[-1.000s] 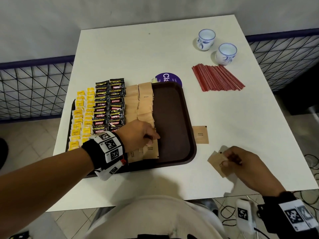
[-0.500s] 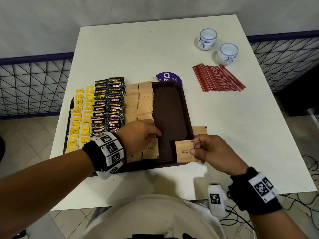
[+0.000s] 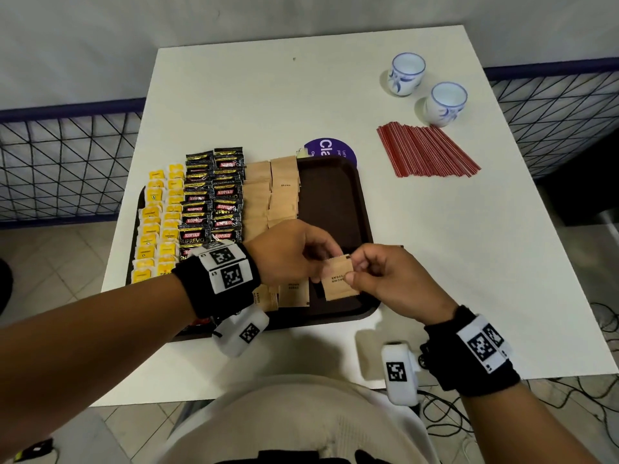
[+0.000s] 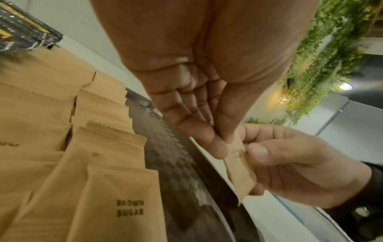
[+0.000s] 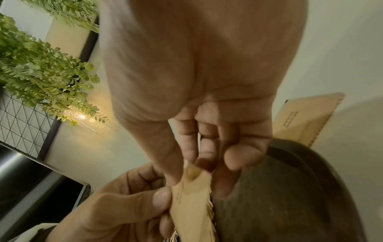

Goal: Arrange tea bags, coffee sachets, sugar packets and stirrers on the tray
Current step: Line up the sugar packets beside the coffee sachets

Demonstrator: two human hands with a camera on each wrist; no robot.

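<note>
A brown sugar packet [image 3: 336, 279] hangs over the near end of the dark brown tray [image 3: 335, 195], pinched from both sides. My left hand [image 3: 321, 262] grips its left upper edge and my right hand [image 3: 355, 269] its right edge. The left wrist view shows that packet [image 4: 238, 163] between thumb and fingers. On the tray lie rows of yellow tea bags [image 3: 160, 226], black Kopiko coffee sachets [image 3: 214, 199] and brown sugar packets [image 3: 271, 195]. The tray's right strip is bare. Red stirrers [image 3: 425, 150] lie in a flat bundle on the table, to the right of the tray.
Two blue-and-white cups [image 3: 407, 73] [image 3: 447, 103] stand at the table's far right. A purple round sticker [image 3: 330, 149] peeks out behind the tray. One more sugar packet [image 5: 306, 117] lies on the table just right of the tray. Wire fencing flanks the white table [image 3: 469, 262].
My right hand carried a sugar packet from the table's front right over to the tray. My left hand lifted off the sugar row and took hold of the same packet.
</note>
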